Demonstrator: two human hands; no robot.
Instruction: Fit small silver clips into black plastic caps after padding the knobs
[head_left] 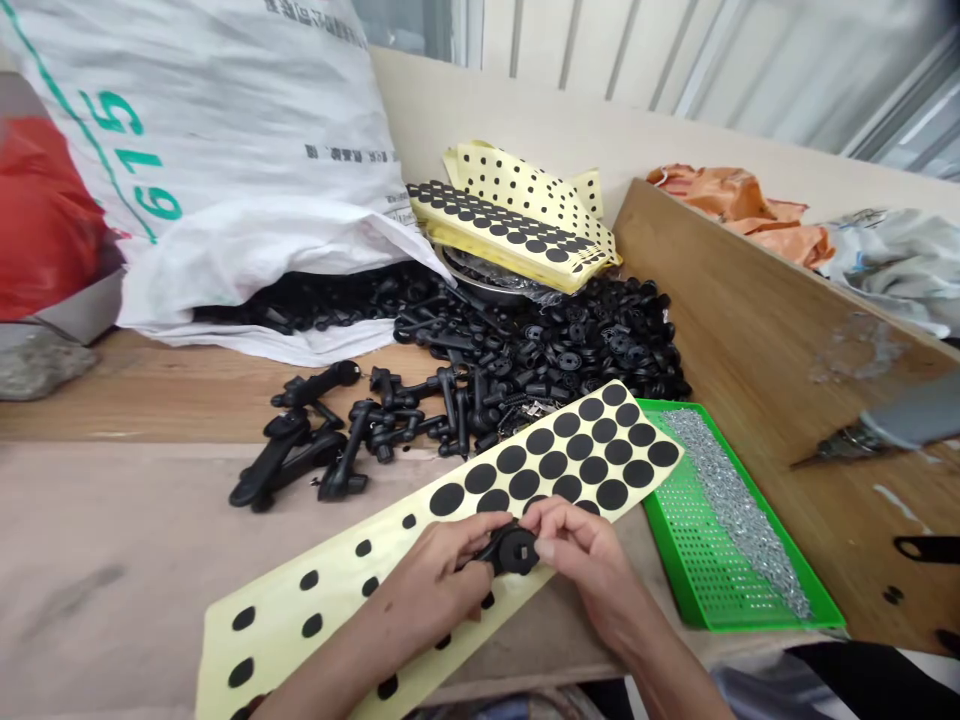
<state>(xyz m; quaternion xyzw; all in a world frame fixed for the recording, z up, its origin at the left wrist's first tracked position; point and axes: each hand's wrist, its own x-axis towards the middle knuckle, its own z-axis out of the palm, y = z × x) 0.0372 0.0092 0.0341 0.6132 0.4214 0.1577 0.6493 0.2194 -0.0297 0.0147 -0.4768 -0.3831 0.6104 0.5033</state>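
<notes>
My left hand (pixel 442 570) is closed around a small black plastic part with a round, disc-like end (pixel 517 551). A small light slot shows in the middle of that disc. From the other side, my right hand (pixel 581 545) pinches the disc's edge between thumb and fingers; whether a thin sticker is also in the pinch I cannot tell. Both hands are just over a pale yellow sheet of round black stickers (pixel 405 524). Large black discs fill the sheet's far right part, while its near left part carries only small black dots.
Behind the sheet lie loose black plastic arms (pixel 300 455) and a heap of black parts (pixel 570 340). A white woven sack (pixel 262 130) spills more. More sticker sheets (pixel 517 215) rest on a bowl. At right are a green tray (pixel 675 570) of small metal pieces and a pointed tool (pixel 847 440).
</notes>
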